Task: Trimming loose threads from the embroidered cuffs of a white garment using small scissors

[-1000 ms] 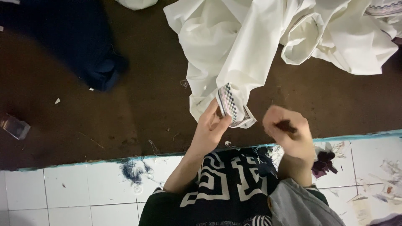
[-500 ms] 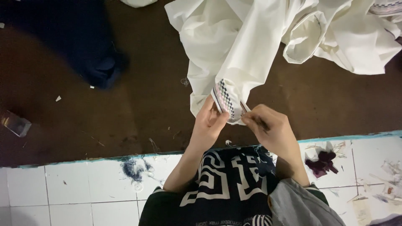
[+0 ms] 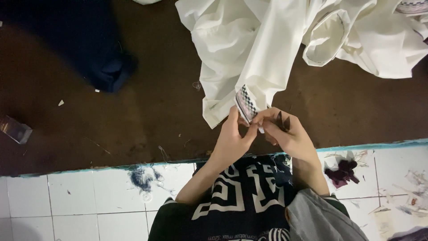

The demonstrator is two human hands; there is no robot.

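Observation:
A white garment [image 3: 249,49] lies bunched on a dark brown table [image 3: 133,116]. Its hanging end carries a black-and-white checkered trim [image 3: 246,101]. My left hand [image 3: 234,138] pinches that trimmed end from the left. My right hand [image 3: 287,134] touches the same end from the right and holds a small dark pair of snips [image 3: 282,122] in its fingers. Both hands meet just below the trim, close to the table's front edge.
A dark blue cloth [image 3: 84,44] lies at the table's far left. A small clear box [image 3: 15,129] sits at the left edge. Below the table is white tiled floor [image 3: 89,201] with thread scraps [image 3: 341,172]. My patterned dark clothing [image 3: 243,201] fills the bottom middle.
My right hand has moved left from beside the garment to meet my left hand at the checkered trim. The left hand has stayed on the cloth's end.

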